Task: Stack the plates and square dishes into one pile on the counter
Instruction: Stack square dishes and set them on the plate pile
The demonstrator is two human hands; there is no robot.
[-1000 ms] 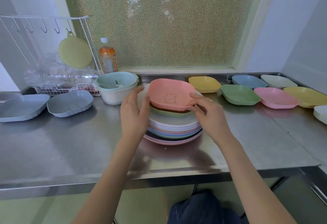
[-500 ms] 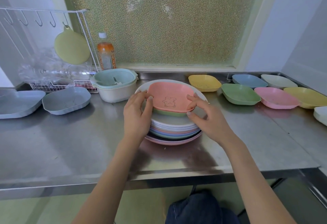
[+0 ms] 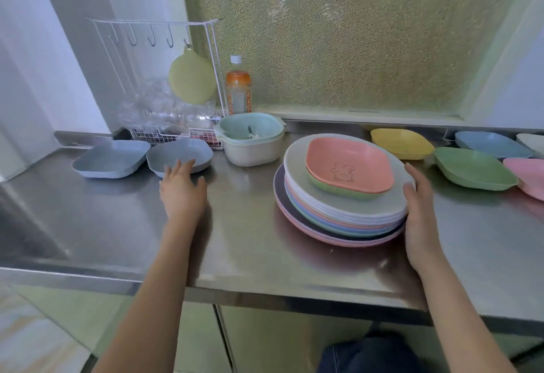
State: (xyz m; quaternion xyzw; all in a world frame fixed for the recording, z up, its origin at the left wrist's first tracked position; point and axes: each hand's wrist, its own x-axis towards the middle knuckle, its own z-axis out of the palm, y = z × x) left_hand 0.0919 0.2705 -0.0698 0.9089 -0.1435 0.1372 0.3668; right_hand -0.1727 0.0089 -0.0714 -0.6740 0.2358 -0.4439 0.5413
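A pile of round plates point(image 3: 338, 219) sits on the steel counter point(image 3: 117, 225). On top lie a green square dish point(image 3: 332, 191) and, nested in it, a salmon-pink square dish point(image 3: 348, 163) with a bear drawing. My right hand point(image 3: 419, 204) rests flat against the pile's right edge, fingers apart. My left hand point(image 3: 182, 187) is open at the near rim of a grey-blue square dish point(image 3: 184, 154); a second blue one point(image 3: 113, 157) lies left of it. Yellow point(image 3: 401, 143), green point(image 3: 474, 168), blue point(image 3: 491, 144) and pink point(image 3: 527, 175) square dishes lie at the right.
A cream bowl with a mint strainer point(image 3: 253, 143) stands between the grey-blue dish and the pile. Behind it are an orange drink bottle point(image 3: 238, 90) and a white wire rack point(image 3: 164, 78) with a hanging yellow-green disc. The counter's front edge runs just below my forearms.
Both hands have let go of the salmon-pink dish, which now rests on the pile. My left hand has moved left to the grey-blue dish; my right hand has dropped to the pile's side. The view has swung left.
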